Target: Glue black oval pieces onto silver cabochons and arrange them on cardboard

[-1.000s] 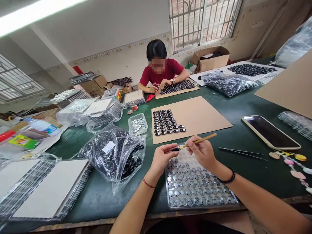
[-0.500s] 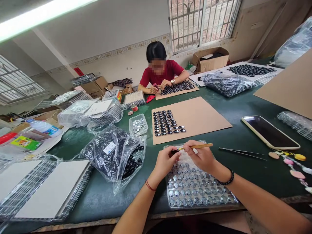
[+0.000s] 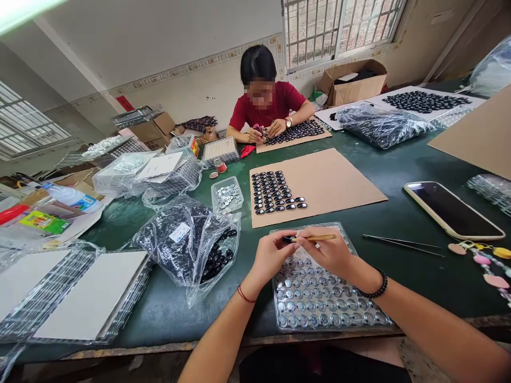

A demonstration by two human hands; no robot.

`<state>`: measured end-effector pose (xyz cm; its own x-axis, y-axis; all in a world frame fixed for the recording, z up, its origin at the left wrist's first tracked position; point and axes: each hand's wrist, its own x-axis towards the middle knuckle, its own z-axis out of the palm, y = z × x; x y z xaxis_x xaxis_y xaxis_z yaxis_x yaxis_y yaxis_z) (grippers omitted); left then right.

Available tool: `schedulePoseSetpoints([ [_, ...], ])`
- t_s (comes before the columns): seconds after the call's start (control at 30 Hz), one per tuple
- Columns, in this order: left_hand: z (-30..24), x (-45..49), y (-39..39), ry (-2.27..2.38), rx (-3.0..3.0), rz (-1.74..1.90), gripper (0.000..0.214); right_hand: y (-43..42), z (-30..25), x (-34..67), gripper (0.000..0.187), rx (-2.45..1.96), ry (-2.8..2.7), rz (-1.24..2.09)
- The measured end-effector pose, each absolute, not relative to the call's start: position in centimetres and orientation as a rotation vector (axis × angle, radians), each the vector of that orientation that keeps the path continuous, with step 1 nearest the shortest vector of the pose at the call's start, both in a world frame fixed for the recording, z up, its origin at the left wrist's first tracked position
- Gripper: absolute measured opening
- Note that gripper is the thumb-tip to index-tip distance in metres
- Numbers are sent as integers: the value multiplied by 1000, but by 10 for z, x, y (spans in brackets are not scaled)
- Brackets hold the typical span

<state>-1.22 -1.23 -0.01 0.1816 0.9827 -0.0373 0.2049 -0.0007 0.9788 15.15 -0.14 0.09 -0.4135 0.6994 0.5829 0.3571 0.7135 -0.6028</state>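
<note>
Between its thumb and fingers my left hand [image 3: 272, 252] pinches a small glossy black oval piece [image 3: 288, 240]. My right hand [image 3: 329, 254] holds a thin tool with a wooden handle [image 3: 325, 237], its tip at the black piece. Both hands are over the far part of a clear plastic tray [image 3: 319, 322], which bears rows of round silvery pieces. Beyond them lies a cardboard sheet [image 3: 339, 183] with rows of black oval pieces [image 3: 271, 191], each with a shiny centre, on its left side.
Left of the tray is a plastic bag of black pieces [image 3: 179, 255], with a small box of silvery pieces [image 3: 227, 196] behind it. Tweezers [image 3: 401, 243] and a phone [image 3: 455, 210] lie to the right. A co-worker in a red shirt [image 3: 275, 103] sits across the table.
The tool's tip has come down onto the black piece, and the piece now shows more clearly between my left fingers. The view has shifted slightly.
</note>
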Motion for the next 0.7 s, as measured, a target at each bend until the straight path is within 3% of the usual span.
schedulePoseSetpoints([
  [0.27, 1, -10, -16, 1295, 1488, 982, 28, -3, 5, 150, 19, -801, -1956, 652],
  [0.47, 12, -8, -22, 1244, 1427, 919, 24, 9, 7, 148, 38, -864, -1330, 1611],
  [0.7, 18, -10, -19, 1368, 1541, 970, 28, 12, 7, 148, 24, -936, -1320, 1744],
])
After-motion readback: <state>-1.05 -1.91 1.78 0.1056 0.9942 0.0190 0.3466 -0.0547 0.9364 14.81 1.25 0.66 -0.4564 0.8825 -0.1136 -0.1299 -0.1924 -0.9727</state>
